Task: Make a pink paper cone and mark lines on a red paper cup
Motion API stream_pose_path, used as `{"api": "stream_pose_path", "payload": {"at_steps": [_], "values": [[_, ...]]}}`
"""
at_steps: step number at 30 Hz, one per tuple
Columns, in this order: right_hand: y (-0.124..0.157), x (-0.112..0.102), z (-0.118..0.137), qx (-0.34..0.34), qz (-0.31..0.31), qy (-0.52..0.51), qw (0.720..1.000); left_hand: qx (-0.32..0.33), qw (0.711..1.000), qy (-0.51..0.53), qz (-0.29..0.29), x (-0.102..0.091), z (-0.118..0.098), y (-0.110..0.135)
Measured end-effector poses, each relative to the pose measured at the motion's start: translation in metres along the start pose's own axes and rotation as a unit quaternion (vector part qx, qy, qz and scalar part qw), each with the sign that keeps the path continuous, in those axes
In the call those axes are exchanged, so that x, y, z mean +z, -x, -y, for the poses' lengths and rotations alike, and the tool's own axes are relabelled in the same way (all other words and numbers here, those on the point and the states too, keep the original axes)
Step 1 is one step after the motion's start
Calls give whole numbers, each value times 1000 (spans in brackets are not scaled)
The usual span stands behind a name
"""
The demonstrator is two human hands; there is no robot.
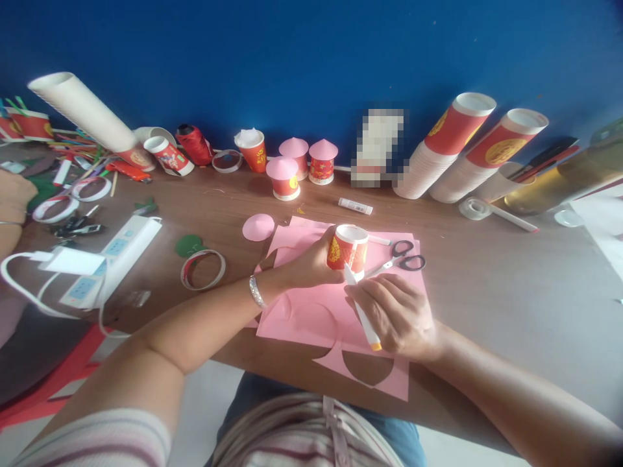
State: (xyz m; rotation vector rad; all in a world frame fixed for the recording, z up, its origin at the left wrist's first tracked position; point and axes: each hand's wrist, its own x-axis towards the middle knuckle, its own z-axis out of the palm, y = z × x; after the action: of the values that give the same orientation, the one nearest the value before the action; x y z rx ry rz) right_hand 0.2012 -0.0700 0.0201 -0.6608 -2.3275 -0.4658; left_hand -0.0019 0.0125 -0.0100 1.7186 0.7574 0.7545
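Note:
My left hand [316, 264] is wrapped round a red and gold paper cup [346, 251], held just over a stack of pink paper sheets [292, 324]. In my right hand [402, 312] is a white marker pen [366, 327] with an orange end. The pen's tip meets or nearly meets the cup's lower front; contact is hard to make out. Behind my right hand, scissors [389, 263] with dark handles lie on the paper. Curved pieces have been cut out of the pink sheets. A pink paper cone [258, 227] lies to the left of them.
Three cups with pink cone tops [282, 170] stand near the blue wall, with a glue stick [355, 206] in front. Tall cup stacks [440, 146] rise at right. A power strip [114, 259] and tape-like rings [203, 270] lie left. Another person's arm [14, 201] shows far left.

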Motion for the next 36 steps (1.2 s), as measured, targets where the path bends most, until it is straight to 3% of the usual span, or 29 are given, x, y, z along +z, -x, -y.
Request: {"api": "stream_pose_path", "payload": {"at_steps": [5, 11, 18, 22, 27, 31, 36], "values": [[3, 1, -1, -6, -7, -6, 1000, 10, 1000, -5, -4, -1, 5, 0], [6, 4, -4, -52, -72, -30, 996, 10, 998, 54, 0, -1, 5, -1], [13, 8, -7, -26, -36, -18, 999, -41, 987, 154, -5, -5, -11, -1], [18, 12, -12, -16, -21, -15, 1000, -89, 964, 249, 24, -7, -11, 2], [21, 16, -21, -4, -22, 6, 1000, -87, 941, 326, 23, -8, -7, 3], [22, 16, -26, 5, -26, 11, 1000, -71, 935, 345, 33, -7, -4, 4], [24, 15, -27, -4, -34, 4, 999, -74, 945, 317, -20, -7, -12, 4]]}}
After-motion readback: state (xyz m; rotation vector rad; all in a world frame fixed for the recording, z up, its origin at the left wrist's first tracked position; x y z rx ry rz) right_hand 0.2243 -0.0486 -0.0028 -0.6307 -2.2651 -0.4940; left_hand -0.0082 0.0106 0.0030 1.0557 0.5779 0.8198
